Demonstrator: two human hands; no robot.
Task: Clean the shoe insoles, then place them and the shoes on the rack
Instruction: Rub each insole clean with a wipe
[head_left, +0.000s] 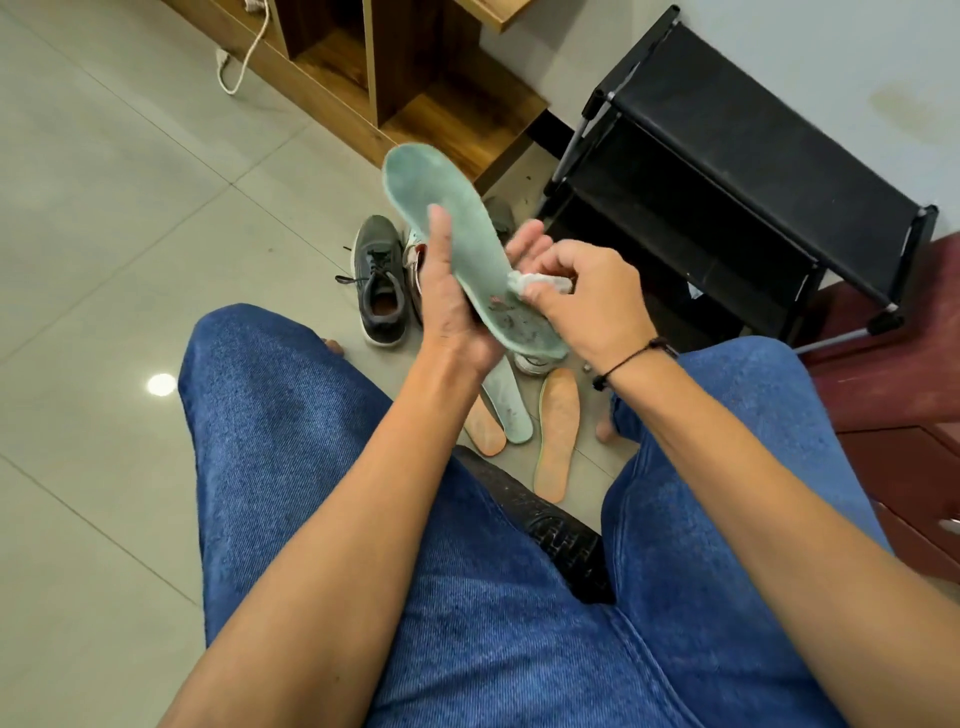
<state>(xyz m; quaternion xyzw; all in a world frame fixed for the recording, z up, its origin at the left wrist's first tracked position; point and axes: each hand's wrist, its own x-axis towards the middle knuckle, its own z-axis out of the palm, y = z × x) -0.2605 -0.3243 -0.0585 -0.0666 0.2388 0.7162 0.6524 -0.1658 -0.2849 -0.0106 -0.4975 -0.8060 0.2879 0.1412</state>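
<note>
My left hand (452, 306) holds a pale green insole (447, 213) from below, thumb along its left edge, toe end pointing up and away. My right hand (587, 301) pinches a small white wipe (530, 283) against the insole's stained heel part. On the floor between my knees lie a second green insole (511, 410) and two orange insoles (557, 431) (483, 428). A grey lace-up shoe (379, 280) stands beyond my hands, with a white and red shoe (413, 260) beside it, mostly hidden. The black shoe rack (727, 171) stands at the right.
A wooden shelf unit (395, 78) with a white cable (244, 62) stands at the back. A dark red cabinet (893, 415) sits at the right edge. My legs in blue jeans (291, 441) fill the foreground on a black seat (561, 540). Tiled floor (104, 234) spreads left.
</note>
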